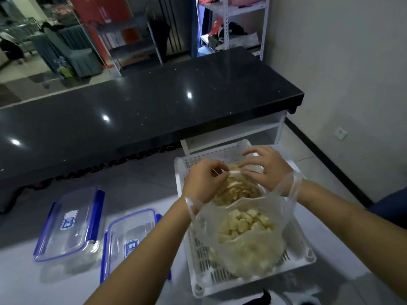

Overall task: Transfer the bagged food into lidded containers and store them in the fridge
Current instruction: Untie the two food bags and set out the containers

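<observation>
Both hands, left hand (pixel 203 179) and right hand (pixel 265 167), pinch the far bag's (pixel 237 188) mouth in the white basket (pixel 305 254) (near bag (pixel 244 234) untouched). Both lidded containers (pixel 72 223) sit closed and empty: transfer not begun.

A white slotted basket (pixel 199 256) stands on a pale bench (pixel 26 280) and holds two clear bags of food. The near bag (pixel 246 241) lies open, showing pale yellow chunks. Both hands, in thin clear gloves, work at the top of the far bag (pixel 240 190) of golden slices: the left hand (pixel 203 180) and the right hand (pixel 265 167) each pinch its plastic. Left of the basket sit two clear lidded containers (pixel 70 223) with blue clips; a black counter (pixel 143 106) runs behind
</observation>
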`<state>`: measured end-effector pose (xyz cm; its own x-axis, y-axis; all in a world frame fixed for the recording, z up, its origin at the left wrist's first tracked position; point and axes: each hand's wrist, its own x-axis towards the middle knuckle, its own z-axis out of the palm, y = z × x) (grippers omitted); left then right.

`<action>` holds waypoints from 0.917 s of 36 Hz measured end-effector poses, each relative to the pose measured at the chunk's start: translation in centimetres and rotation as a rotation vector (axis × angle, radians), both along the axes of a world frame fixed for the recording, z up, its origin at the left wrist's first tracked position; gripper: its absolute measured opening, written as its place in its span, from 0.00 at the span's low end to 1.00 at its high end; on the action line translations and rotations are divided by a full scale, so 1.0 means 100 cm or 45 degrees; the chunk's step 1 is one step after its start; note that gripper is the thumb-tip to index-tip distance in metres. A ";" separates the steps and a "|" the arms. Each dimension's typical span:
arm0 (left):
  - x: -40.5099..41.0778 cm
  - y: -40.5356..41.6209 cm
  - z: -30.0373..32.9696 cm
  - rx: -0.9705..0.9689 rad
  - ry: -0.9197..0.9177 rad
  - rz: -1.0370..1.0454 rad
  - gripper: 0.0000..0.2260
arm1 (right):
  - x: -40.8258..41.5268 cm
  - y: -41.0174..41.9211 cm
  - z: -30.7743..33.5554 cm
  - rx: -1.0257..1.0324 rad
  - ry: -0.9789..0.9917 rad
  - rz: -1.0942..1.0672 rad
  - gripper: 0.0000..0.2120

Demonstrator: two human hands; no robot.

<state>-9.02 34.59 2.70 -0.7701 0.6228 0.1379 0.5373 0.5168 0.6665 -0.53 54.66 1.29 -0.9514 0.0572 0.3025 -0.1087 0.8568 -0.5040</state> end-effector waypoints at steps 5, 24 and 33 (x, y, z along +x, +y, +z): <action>-0.010 0.019 0.013 -0.306 0.154 -0.115 0.07 | -0.018 -0.007 0.013 0.275 -0.247 -0.013 0.09; -0.020 -0.039 0.049 0.462 -0.230 0.257 0.08 | 0.008 0.037 0.076 -0.765 -0.196 0.006 0.12; -0.021 -0.061 0.045 0.609 -0.512 0.366 0.09 | 0.019 0.032 0.074 -0.479 0.120 -0.143 0.10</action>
